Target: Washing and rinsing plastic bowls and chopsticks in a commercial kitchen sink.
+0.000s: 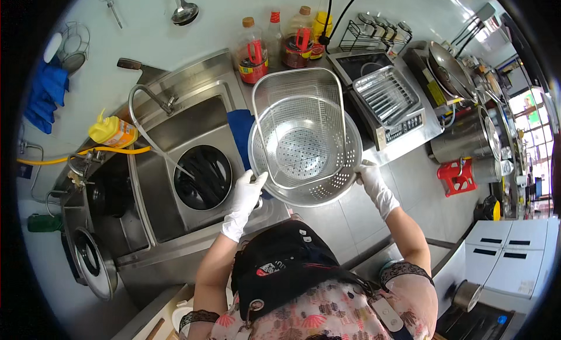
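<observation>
In white gloves, my left hand (245, 195) and my right hand (374, 182) grip opposite sides of a round perforated metal colander (322, 197). A rectangular wire-mesh basket (300, 81) rests tilted in the colander, its far end rising past the rim. A blue cloth (240, 132) lies left of the colander at the sink's edge. Water runs from the curved faucet (142, 88) into a dark round pan (203, 178) in the stainless steel sink basin (162, 200).
Bottles (250, 55) stand behind the colander. At right, a metal tray with a rack (385, 94) rests on an induction cooker (401, 129). A cleaver (140, 68) is behind the sink, a yellow bottle (114, 132) left. A red stool (456, 178) stands on the floor.
</observation>
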A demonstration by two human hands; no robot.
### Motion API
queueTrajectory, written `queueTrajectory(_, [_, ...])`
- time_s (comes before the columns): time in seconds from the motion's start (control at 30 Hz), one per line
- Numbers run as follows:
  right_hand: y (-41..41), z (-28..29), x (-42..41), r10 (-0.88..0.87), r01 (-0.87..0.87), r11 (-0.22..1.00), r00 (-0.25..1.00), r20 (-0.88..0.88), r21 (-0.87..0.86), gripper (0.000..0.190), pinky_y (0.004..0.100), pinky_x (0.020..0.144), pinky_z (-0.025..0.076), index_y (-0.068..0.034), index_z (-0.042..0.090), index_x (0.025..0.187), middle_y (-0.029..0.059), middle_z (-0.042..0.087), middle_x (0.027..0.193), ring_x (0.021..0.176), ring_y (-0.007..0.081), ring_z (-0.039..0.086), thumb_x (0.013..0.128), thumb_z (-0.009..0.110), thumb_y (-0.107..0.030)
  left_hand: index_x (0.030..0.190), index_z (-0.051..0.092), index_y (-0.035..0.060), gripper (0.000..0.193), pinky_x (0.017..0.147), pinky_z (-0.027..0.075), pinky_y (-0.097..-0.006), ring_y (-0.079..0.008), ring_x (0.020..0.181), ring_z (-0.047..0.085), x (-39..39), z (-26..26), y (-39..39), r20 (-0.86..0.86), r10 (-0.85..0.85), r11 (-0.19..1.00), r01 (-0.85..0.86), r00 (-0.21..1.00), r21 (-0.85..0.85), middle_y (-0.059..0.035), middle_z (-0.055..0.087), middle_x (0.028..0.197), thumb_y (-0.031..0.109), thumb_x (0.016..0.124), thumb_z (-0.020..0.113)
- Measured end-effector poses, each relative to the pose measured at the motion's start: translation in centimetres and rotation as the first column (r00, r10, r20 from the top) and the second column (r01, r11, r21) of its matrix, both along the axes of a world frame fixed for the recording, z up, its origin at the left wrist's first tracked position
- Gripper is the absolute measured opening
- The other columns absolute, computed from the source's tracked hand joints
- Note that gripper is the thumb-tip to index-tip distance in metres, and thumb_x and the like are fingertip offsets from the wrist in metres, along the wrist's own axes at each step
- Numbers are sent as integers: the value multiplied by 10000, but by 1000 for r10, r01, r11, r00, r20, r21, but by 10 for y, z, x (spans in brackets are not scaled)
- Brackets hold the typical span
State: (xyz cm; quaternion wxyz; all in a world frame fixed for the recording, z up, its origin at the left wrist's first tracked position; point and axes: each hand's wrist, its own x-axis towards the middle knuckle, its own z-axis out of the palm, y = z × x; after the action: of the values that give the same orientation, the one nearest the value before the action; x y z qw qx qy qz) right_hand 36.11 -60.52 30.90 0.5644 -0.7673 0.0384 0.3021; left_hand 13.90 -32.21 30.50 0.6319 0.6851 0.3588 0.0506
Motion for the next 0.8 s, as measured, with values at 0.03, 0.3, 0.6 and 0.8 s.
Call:
queueTrajectory(0.03, [8, -4, 15, 35, -35, 999, 999, 17, -4, 91, 239, 373, 344, 26, 613, 808, 75, 578, 594, 409, 115, 467, 777, 551, -33, 921, 614, 1, 221, 507, 459, -217, -70, 621, 533, 11, -7, 1, -99, 0, 997, 8, 995, 77, -15, 594, 751, 217, 877, 632])
queueTrajectory(0.3, [21, -18, 82, 339, -288, 922, 924, 177, -258, 184, 289, 538, 491, 41, 619, 904, 116, 623, 722, 595, 191, 601, 786, 628, -99, 837, 588, 25, 141, 441, 444, -257, -88, 515, 517, 44, -45, -5, -45, 234, 971, -231, 971, 53, -19, 577, 665, 157, 847, 635])
queueTrajectory(0.6, [72, 26, 82, 293, -197, 954, 768, 570, -225, 185, 320, 692, 508, -34, 659, 969, 198, 660, 828, 769, 269, 669, 833, 613, -151, 1089, 584, -4, 313, 511, 453, -204, -104, 641, 615, 22, -48, -5, -59, 329, 936, -334, 942, -108, -38, 633, 823, 266, 935, 548])
queueTrajectory(0.8, [54, 27, 81, -134, 95, 960, 981, 136, 263, 188, 236, 609, 483, 7, 609, 1000, 67, 646, 779, 642, 110, 578, 914, 517, -134, 1137, 583, 33, 311, 560, 460, -212, -101, 660, 611, 0, -43, 10, -37, 418, 896, -419, 908, -147, -99, 676, 961, 270, 950, 510])
